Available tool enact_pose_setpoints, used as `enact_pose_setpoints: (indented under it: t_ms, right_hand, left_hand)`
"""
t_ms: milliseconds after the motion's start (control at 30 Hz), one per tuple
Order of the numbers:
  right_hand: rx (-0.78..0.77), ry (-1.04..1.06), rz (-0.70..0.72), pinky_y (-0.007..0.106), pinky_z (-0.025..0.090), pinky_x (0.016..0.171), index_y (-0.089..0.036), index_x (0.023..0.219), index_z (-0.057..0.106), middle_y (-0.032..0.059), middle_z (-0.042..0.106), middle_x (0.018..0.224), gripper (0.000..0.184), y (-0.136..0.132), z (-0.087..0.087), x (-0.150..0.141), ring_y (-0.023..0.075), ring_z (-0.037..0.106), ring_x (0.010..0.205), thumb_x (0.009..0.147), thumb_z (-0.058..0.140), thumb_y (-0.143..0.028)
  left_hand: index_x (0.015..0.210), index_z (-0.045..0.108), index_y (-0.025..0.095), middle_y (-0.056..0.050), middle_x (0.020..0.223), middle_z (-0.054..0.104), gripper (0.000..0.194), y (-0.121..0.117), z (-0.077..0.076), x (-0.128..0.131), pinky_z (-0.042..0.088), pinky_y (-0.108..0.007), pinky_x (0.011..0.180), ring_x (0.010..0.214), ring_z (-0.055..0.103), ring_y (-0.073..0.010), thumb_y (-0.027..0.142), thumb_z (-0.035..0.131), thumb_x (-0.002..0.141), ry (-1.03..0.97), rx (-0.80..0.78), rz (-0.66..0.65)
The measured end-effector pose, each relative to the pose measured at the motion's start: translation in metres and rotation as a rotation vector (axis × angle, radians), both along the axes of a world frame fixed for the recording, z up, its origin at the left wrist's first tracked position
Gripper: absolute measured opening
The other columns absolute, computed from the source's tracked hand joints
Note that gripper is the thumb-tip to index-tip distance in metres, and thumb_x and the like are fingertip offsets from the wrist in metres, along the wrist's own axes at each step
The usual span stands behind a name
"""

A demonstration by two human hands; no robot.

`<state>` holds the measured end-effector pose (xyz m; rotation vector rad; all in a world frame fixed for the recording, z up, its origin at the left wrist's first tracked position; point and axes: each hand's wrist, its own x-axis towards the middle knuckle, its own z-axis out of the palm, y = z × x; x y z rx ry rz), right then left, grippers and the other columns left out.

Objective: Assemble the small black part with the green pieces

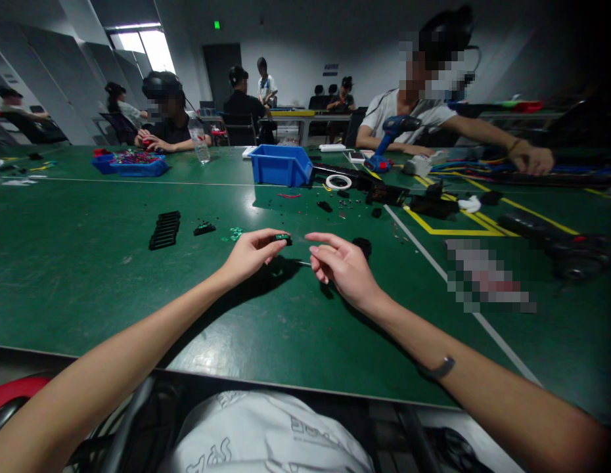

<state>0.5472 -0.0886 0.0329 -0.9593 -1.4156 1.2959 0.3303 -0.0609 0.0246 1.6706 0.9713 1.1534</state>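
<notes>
My left hand (253, 253) pinches a small black plastic part with a green circuit board (282, 239) between thumb and fingers, above the table. Facing it, my right hand (342, 263) has its index finger stretched out and apart from the thumb, with the other fingers loosely curled. A thin metal shaft (302, 263) shows just left of those curled fingers; its other end is hidden, and whether they touch it I cannot tell. Behind the right wrist lies a black object (362, 247). Small green boards (235, 233) and another black part (204, 228) lie beyond my left hand.
A row of black parts (164, 230) lies at left. Farther back are a blue bin (280, 165), a white ring (338, 182), scattered screws and a blue drill (391, 135). A black power tool (556, 246) rests at right. Co-workers sit across the green table (113, 295).
</notes>
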Motion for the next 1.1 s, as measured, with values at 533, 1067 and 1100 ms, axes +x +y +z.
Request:
enact_pose_setpoints:
  t_ms: [533, 1067, 1100]
  right_hand:
    - [0.775, -1.148, 0.073, 0.048, 0.042, 0.098, -0.02, 0.1, 0.074, 0.0121, 0.069, 0.117, 0.026, 0.028, -0.006, 0.04, 0.0327, 0.058, 0.115, 0.09, 0.069, -0.044]
    - [0.649, -0.722, -0.096, 0.04, 0.049, 0.09, -0.021, 0.117, 0.069, 0.0097, 0.075, 0.112, 0.031, 0.015, 0.009, 0.023, 0.0268, 0.069, 0.101, 0.104, 0.047, -0.038]
    - [0.65, -0.694, -0.111, 0.039, 0.049, 0.092, -0.021, 0.116, 0.07, 0.0091, 0.075, 0.114, 0.031, 0.013, 0.009, 0.021, 0.0266, 0.069, 0.104, 0.104, 0.047, -0.037]
  left_hand:
    - [0.089, 0.063, 0.016, -0.003, 0.083, 0.061, 0.015, -0.003, -0.005, -0.008, 0.037, -0.027, 0.068, 0.075, 0.054, -0.0163, 0.031, 0.063, 0.089, 0.617, 0.389, 0.001]
    - [0.073, 0.057, 0.017, -0.002, 0.075, 0.055, 0.048, -0.012, 0.003, -0.008, 0.032, -0.027, 0.062, 0.067, 0.05, -0.0153, 0.062, 0.072, 0.079, 0.803, 0.34, -0.184]
    - [0.076, 0.058, 0.016, -0.002, 0.075, 0.056, 0.048, -0.011, 0.005, -0.01, 0.032, -0.027, 0.062, 0.067, 0.049, -0.0153, 0.062, 0.073, 0.078, 0.798, 0.329, -0.203]
